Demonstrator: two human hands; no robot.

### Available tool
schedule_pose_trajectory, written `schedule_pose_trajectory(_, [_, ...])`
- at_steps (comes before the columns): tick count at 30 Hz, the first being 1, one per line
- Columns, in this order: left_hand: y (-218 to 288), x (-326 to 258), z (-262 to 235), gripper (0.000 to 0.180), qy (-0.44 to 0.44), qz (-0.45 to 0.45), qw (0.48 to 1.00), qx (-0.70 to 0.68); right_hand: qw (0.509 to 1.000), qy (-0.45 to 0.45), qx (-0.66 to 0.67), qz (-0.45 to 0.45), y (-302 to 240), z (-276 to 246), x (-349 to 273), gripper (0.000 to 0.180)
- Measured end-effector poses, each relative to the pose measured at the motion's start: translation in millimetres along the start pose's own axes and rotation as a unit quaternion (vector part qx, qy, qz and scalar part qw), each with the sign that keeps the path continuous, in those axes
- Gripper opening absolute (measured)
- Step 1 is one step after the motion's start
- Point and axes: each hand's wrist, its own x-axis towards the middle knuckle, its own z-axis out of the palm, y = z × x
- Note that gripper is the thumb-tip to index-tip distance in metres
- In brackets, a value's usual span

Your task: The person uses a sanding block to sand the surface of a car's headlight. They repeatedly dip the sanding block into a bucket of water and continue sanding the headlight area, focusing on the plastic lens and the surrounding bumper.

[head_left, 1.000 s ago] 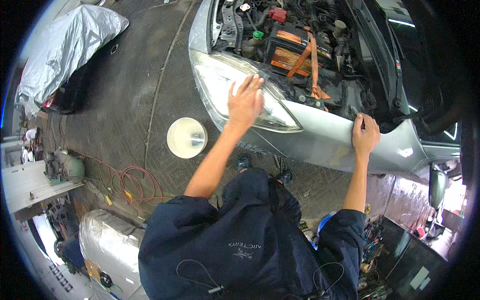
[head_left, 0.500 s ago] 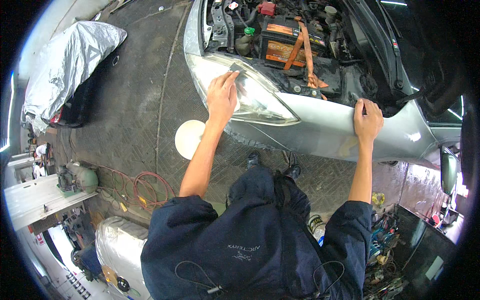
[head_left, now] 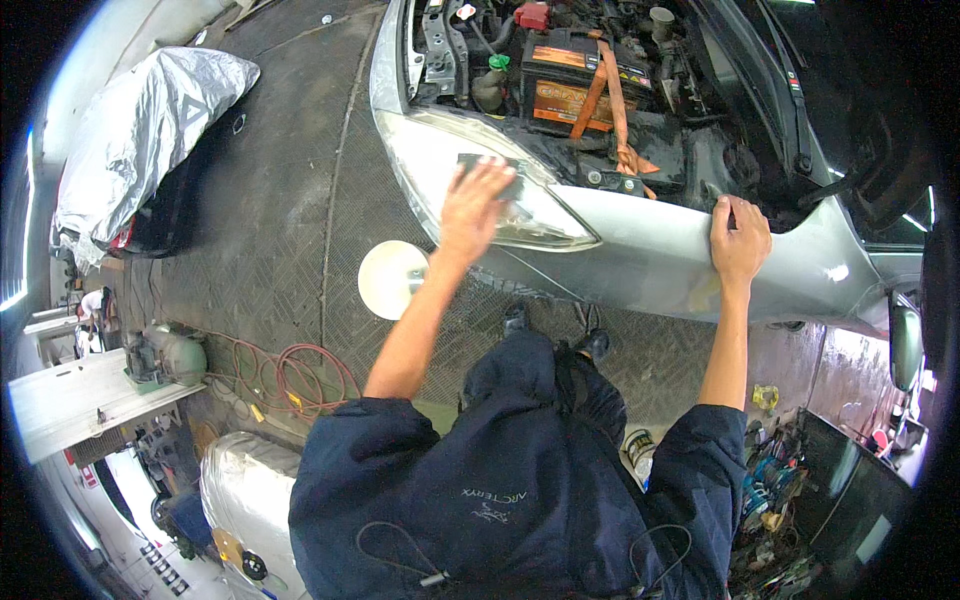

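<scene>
Head view, looking down from above a person in a dark blue work suit who leans toward the front corner of a silver car (head_left: 640,255) with its bonnet raised.

The left hand (head_left: 475,205) lies flat, fingers spread and nearly straight, on the clear headlight (head_left: 440,160). Under its fingertips sits a small dark rectangular pad (head_left: 480,162), pressed against the upper part of the lens; the hand covers most of the pad, so only its top edge and corners show. The hand is not curled around it but presses it down with an open palm.

The right hand (head_left: 738,240) is well apart from the pad, off to the right along the same body panel. Its fingers hook over the upper edge of the silver wing, with the palm resting on the painted surface below. It holds nothing else.

Behind the headlight, in the open engine bay, stands a black and orange battery (head_left: 565,80) crossed by an orange strap (head_left: 608,100).

On the dark patterned floor (head_left: 280,200), just left of the left forearm, is a round white dish (head_left: 390,280). Further left lies a coil of red hose (head_left: 295,375), and at the upper left a vehicle sits under a silver cover (head_left: 150,130).
</scene>
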Motion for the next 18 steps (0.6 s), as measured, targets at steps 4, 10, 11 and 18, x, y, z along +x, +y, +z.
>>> schedule_pose_trajectory(4, [-68.2, 8.2, -21.3, 0.036, 0.049, -0.183, 0.980, -0.059, 1.000, -0.003, -0.011, 0.020, -6.6, -3.5, 7.8, 0.017])
schedule_pose_trajectory(10, [19.3, -0.8, 5.8, 0.034, 0.071, -0.125, 0.981, -0.128, 1.000, 0.000, -0.018, 0.021, -3.0, -2.0, 0.8, 0.017])
schedule_pose_trajectory(11, [8.5, 6.8, 8.1, 0.033, 0.076, -0.173, 0.976, -0.112, 1.000, -0.003, -0.021, 0.015, -2.2, -0.3, 1.8, 0.017])
schedule_pose_trajectory(18, [72.4, -16.6, 45.2, 0.035, 0.160, -0.162, 0.972, -0.064, 0.999, -0.005, -0.025, 0.034, -7.3, -0.6, 6.5, 0.018])
